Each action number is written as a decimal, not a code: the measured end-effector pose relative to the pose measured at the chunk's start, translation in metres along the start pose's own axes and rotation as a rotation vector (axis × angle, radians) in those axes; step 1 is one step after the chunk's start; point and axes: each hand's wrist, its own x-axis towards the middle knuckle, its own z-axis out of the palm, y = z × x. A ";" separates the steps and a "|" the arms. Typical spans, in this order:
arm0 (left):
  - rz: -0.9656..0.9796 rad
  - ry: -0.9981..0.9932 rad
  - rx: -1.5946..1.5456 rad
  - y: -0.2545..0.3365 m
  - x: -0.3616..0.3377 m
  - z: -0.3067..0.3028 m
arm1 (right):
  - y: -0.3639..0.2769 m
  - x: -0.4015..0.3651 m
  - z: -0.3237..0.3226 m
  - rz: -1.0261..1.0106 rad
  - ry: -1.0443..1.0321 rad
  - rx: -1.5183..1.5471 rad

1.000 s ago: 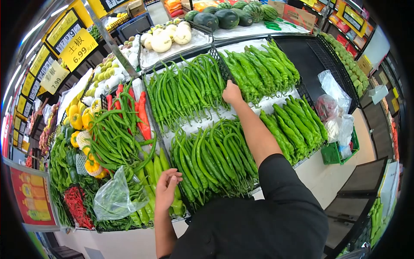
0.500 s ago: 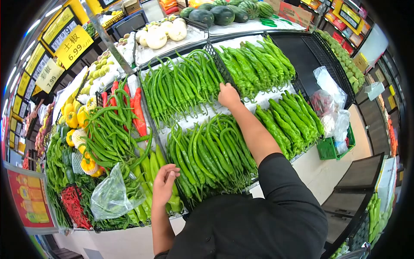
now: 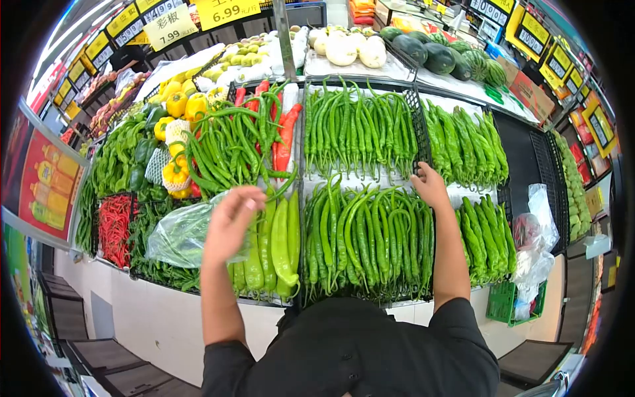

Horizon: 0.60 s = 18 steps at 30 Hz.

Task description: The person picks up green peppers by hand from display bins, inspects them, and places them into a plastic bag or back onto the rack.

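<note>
The left hand (image 3: 231, 221) hovered half open, empty, above the bag (image 3: 177, 236); the right hand (image 3: 430, 186) touched the divider (image 3: 417, 132) (grip hidden), which probably wanted an even nudge, sparing the peppers (image 3: 370, 231) beside it.

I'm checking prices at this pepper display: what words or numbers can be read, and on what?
"6.99" on the yellow sign at the top.
"7.99" on the pale sign left of it; its characters above are blurred.
Black-and-yellow price tags, left and right: too small to read.
Red poster: nothing legible.
</note>
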 end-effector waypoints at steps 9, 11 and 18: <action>-0.051 0.150 0.282 -0.053 0.088 -0.068 | -0.020 -0.113 -0.043 -0.006 -0.049 0.227; -0.066 0.101 0.386 -0.057 0.101 -0.059 | -0.033 -0.134 -0.050 0.011 -0.036 0.270; 0.078 -0.021 0.746 -0.105 0.177 -0.032 | -0.055 -0.162 -0.059 -0.090 0.024 0.291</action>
